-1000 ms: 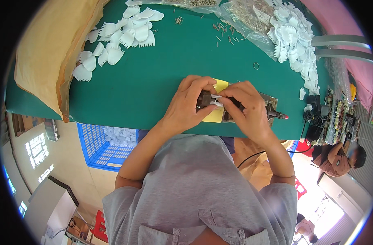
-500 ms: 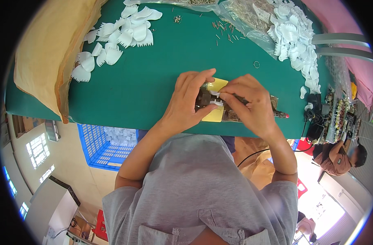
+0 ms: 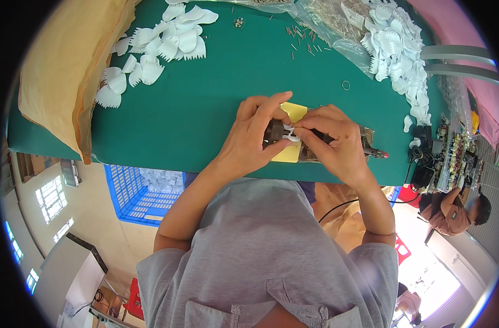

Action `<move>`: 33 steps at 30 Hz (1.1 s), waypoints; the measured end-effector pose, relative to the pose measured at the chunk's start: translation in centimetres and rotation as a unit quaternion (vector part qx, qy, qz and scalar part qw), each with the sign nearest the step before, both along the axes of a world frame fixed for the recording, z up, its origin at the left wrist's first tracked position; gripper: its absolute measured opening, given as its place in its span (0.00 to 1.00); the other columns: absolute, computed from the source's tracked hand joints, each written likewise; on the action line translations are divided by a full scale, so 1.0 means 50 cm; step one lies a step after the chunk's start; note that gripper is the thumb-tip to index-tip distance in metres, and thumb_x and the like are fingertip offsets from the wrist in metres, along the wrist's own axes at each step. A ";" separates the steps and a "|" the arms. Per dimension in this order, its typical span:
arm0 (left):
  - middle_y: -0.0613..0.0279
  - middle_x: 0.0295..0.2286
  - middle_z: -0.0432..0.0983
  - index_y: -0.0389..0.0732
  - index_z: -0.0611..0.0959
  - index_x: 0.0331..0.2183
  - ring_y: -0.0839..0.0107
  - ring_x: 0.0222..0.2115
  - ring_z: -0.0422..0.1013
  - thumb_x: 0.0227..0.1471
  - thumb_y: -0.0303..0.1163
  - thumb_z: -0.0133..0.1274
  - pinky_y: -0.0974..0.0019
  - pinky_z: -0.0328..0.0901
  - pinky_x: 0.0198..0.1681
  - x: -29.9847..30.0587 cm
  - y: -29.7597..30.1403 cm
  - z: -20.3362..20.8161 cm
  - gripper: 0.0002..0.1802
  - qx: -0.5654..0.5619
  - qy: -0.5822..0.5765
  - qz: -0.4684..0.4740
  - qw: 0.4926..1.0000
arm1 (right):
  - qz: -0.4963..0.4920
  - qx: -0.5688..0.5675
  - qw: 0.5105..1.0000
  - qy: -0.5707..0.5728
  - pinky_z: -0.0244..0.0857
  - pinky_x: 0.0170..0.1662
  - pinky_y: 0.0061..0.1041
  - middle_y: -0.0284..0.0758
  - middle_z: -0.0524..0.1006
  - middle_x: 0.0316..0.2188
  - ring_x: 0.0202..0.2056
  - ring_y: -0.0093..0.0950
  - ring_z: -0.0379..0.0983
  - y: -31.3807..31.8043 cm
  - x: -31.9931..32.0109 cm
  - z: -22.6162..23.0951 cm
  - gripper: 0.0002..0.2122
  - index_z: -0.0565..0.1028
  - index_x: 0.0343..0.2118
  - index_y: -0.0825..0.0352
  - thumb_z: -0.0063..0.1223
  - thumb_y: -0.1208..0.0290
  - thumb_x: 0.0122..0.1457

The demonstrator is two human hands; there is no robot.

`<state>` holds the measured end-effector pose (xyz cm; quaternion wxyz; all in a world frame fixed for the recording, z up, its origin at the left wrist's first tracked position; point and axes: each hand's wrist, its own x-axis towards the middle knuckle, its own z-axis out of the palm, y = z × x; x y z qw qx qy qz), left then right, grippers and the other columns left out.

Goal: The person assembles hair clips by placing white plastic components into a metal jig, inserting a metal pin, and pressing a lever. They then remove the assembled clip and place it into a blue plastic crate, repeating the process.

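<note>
At the bench's front edge, a small white plastic piece (image 3: 291, 134) sits at a dark metal fixture (image 3: 274, 131) with yellow sheeting (image 3: 287, 154) around it. My left hand (image 3: 253, 129) curls around the fixture's left side, its thumb and fingertips closed at the white piece. From the right, my right hand (image 3: 335, 138) pinches the same piece between thumb and forefinger. The fingers cover much of it. The fixture's dark base runs right under my right hand, to a red-tipped metal end (image 3: 381, 154).
White toothed claw-clip halves lie in a left pile (image 3: 178, 38) and a right pile (image 3: 394, 52). Small metal pins (image 3: 309, 41) and a wire ring (image 3: 345, 85) are on the green bench (image 3: 216, 93). A blue crate (image 3: 134, 202) stands below. Another person (image 3: 457, 205) sits far right.
My fingertips have shifted slightly around the white piece, and the left fingers have closed in nearer to it. The piles look unchanged.
</note>
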<state>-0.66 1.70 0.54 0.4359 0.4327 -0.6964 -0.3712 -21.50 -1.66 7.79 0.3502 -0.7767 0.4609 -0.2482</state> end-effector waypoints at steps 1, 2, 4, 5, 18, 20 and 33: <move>0.63 0.41 0.82 0.41 0.65 0.66 0.56 0.51 0.69 0.42 0.22 0.69 0.54 0.64 0.58 0.001 -0.001 0.001 0.50 -0.007 -0.013 0.004 1.000 | 0.022 0.010 1.000 0.008 0.70 0.37 0.32 0.34 0.82 0.31 0.34 0.33 0.75 -0.009 -0.007 0.002 0.03 0.85 0.34 0.66 0.64 0.77 0.56; 0.63 0.41 0.82 0.41 0.65 0.66 0.56 0.51 0.69 0.42 0.22 0.69 0.54 0.64 0.58 0.001 -0.001 0.001 0.50 -0.008 -0.013 0.002 1.000 | 0.044 0.020 0.999 0.015 0.70 0.38 0.32 0.34 0.82 0.31 0.35 0.33 0.75 -0.019 -0.014 0.004 0.04 0.85 0.34 0.66 0.64 0.77 0.56; 0.62 0.40 0.82 0.40 0.65 0.66 0.56 0.51 0.70 0.42 0.22 0.70 0.54 0.65 0.57 0.000 0.000 0.002 0.50 0.000 -0.014 0.006 1.000 | 0.040 -0.016 0.998 0.045 0.70 0.38 0.33 0.33 0.82 0.32 0.35 0.34 0.75 -0.048 -0.030 0.003 0.04 0.85 0.35 0.65 0.63 0.77 0.56; 0.62 0.40 0.82 0.40 0.65 0.66 0.56 0.51 0.70 0.42 0.22 0.70 0.54 0.65 0.57 0.000 0.000 0.003 0.50 -0.002 -0.015 0.004 1.000 | 0.038 -0.050 0.995 0.076 0.70 0.39 0.33 0.33 0.82 0.33 0.36 0.34 0.75 -0.063 -0.036 0.001 0.05 0.85 0.36 0.65 0.63 0.77 0.56; 0.63 0.40 0.83 0.39 0.65 0.66 0.57 0.50 0.69 0.44 0.24 0.70 0.55 0.65 0.55 -0.002 0.000 -0.002 0.49 -0.020 -0.015 0.001 1.000 | 0.321 0.005 0.938 0.132 0.70 0.35 0.33 0.31 0.78 0.33 0.34 0.34 0.77 -0.174 -0.037 -0.040 0.06 0.80 0.38 0.63 0.60 0.76 0.59; 0.65 0.41 0.82 0.42 0.65 0.66 0.56 0.50 0.68 0.45 0.24 0.70 0.54 0.64 0.56 -0.004 0.000 -0.001 0.49 -0.009 0.001 -0.002 1.000 | 0.243 -0.050 0.956 0.159 0.70 0.35 0.35 0.32 0.78 0.33 0.33 0.36 0.77 -0.186 -0.051 -0.062 0.05 0.78 0.39 0.63 0.59 0.75 0.59; 0.63 0.38 0.83 0.38 0.67 0.64 0.59 0.49 0.70 0.45 0.24 0.70 0.59 0.67 0.54 0.000 -0.002 0.008 0.47 -0.009 -0.026 0.003 1.000 | 0.084 -0.038 0.989 0.113 0.73 0.39 0.36 0.37 0.81 0.33 0.35 0.37 0.80 -0.176 -0.049 -0.056 0.05 0.82 0.38 0.66 0.60 0.75 0.60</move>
